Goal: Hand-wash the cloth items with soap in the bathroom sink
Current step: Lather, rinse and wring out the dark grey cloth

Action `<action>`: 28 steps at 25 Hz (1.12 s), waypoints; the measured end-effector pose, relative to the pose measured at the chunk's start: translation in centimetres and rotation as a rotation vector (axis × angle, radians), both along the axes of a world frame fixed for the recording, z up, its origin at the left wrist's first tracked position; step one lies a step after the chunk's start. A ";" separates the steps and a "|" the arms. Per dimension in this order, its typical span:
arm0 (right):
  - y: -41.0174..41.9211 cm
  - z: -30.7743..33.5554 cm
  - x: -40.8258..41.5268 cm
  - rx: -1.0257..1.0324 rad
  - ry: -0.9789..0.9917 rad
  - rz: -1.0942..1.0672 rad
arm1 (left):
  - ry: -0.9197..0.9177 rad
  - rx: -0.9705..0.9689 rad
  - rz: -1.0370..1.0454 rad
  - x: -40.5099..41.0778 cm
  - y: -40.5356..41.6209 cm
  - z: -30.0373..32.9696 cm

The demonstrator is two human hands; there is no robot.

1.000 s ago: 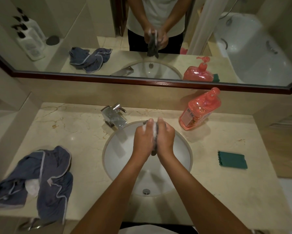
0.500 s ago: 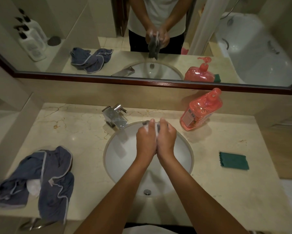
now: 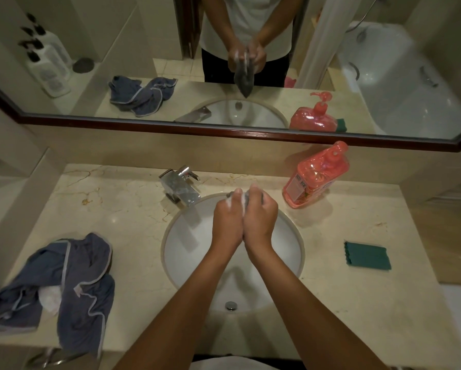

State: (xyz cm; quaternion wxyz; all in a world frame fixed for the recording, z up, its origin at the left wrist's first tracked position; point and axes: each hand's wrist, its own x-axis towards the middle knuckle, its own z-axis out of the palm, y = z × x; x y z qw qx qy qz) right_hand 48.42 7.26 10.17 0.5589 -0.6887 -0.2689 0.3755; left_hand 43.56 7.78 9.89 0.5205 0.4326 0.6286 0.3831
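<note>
Scrubbing step; left hand [image 3: 228,220] and right hand [image 3: 258,218] squeeze small grey cloth [image 3: 246,196], soapy, over far side of sink [image 3: 168,252]; fingers curled round it; next probably needs tap [image 3: 180,186] water to rinse.

There is a single view, taken from the person's head, looking forward and steeply down across the surface [image 3: 133,209] from its near edge. The wide lens bends the straight edges. The sink [image 3: 186,244] sits in the middle of the frame, close below the camera, with both forearms reaching in from the bottom edge. The upper third is filled by the mirror [image 3: 384,84] on the facing wall, which returns a second, opposite look at the same sink and surface.
</note>
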 end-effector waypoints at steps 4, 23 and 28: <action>0.0 -2.0 0.5 -0.077 0.060 0.035 | -0.074 0.026 -0.001 -0.5 -0.3 0.7; -1.0 -2.4 1.7 0.037 0.556 0.175 | -0.364 -0.062 0.130 -4.9 2.7 0.6; 0.0 0.1 1.3 0.042 0.352 0.167 | -0.143 0.033 -0.011 -4.8 1.8 -0.2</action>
